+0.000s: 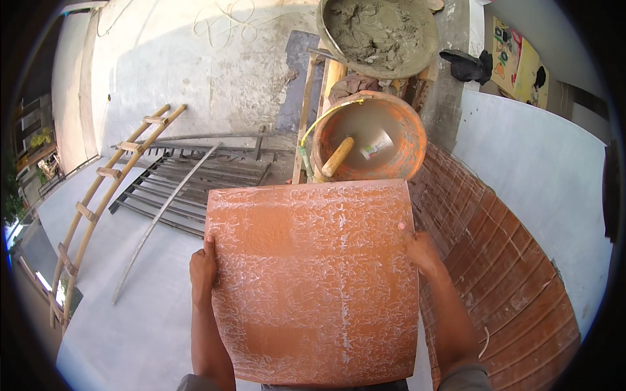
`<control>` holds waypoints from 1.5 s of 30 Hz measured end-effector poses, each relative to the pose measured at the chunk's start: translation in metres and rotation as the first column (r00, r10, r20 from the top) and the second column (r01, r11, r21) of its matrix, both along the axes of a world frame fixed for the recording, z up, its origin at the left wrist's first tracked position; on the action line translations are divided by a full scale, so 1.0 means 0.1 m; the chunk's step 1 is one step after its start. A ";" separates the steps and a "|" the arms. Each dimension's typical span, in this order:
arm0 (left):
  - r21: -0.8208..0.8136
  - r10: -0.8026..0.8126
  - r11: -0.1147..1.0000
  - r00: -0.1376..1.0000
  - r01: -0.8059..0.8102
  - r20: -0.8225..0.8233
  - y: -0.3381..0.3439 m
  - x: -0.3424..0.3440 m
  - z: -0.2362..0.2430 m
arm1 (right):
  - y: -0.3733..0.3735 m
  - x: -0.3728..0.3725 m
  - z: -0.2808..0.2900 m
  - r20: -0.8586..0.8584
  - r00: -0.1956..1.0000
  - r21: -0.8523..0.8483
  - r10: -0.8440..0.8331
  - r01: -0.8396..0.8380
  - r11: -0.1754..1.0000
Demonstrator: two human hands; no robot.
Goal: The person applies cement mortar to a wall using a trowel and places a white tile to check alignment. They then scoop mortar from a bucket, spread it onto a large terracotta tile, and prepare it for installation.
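Note:
A large square orange-brown tile (313,280), its face streaked with whitish marks, is held up in front of me. My left hand (203,266) grips its left edge, thumb along the rim. At the right edge, my right hand (418,247) clasps it with the thumb resting on the face. Fingers of both hands are hidden behind the tile. Just beyond its far edge stands an orange bucket (412,140) of cloudy water, with a wooden handle (338,156) sticking up inside. Farther off sits a wide tub (331,47) of wet grey mortar (381,32).
A bamboo ladder (101,202) leans at the left. Dark metal grating (166,195) and a long thin strip (163,215) lie near it. Reddish-brown slatted panels (502,280) spread along the right. A black bag (466,65) lies at the far right, and loose cord (225,23) at the back.

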State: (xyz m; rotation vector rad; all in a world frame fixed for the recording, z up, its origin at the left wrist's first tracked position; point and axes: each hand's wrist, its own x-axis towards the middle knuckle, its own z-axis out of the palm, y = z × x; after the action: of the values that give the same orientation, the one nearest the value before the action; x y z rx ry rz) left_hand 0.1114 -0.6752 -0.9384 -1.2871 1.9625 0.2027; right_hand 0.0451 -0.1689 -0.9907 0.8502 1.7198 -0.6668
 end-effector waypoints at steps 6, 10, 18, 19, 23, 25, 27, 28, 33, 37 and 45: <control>-0.039 -0.141 0.989 0.990 0.141 0.008 0.29 0.25 -0.14 | 0.16 0.32 -0.21 0.111 0.992 0.014 -0.061 0.060 0.998; -0.021 -0.065 0.998 0.997 0.064 -0.039 0.31 0.29 -0.16 | 0.24 -0.03 -0.37 0.141 0.947 -0.014 0.288 -0.290 0.957; -0.020 -0.071 0.997 0.997 0.070 -0.034 0.25 0.27 -0.09 | -1.13 -1.54 -0.99 -0.243 0.967 -0.155 -0.071 0.034 0.987; -0.013 -0.083 0.996 0.996 0.083 -0.045 0.28 0.22 -0.10 | -1.28 -1.56 -1.20 -0.199 0.974 -0.184 -0.105 0.068 0.980; 0.033 -0.106 0.994 0.992 0.108 -0.061 0.43 0.03 -0.13 | -1.56 -1.32 -1.67 -0.251 0.932 -0.126 -0.263 0.238 0.963; 0.019 -0.066 0.998 0.997 0.067 -0.037 0.41 0.09 -0.09 | -1.41 -1.48 -1.31 -0.027 0.892 -0.329 -0.451 0.418 0.847; 0.013 -0.036 0.999 0.999 0.037 -0.037 0.44 0.04 -0.11 | -0.98 -1.69 -0.88 0.136 0.826 -0.430 -0.546 0.546 0.719; 0.010 -0.031 0.999 0.999 0.032 -0.040 0.46 0.03 -0.12 | -0.72 -1.67 -0.71 0.194 0.804 -0.457 -0.562 0.581 0.673; 0.027 -0.028 0.999 0.998 0.030 -0.057 0.47 -0.13 -0.14 | 0.32 -0.92 0.32 0.028 0.997 -0.369 -0.078 0.082 0.926; 0.047 0.008 0.999 0.997 -0.004 -0.076 0.48 -0.24 -0.16 | 0.70 -0.02 0.82 0.061 0.884 -0.305 -0.463 0.458 0.835; 0.023 -0.081 0.996 0.984 0.086 -0.160 0.60 -0.68 -0.02 | 0.57 0.52 1.01 -0.069 0.470 -0.274 -0.880 0.839 0.470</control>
State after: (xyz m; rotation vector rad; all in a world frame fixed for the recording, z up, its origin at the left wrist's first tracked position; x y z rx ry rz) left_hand 0.0437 -0.6151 -0.9400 -1.1983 2.1359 0.2996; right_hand 0.0968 -0.1122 -0.8899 1.5741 1.2328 -1.6481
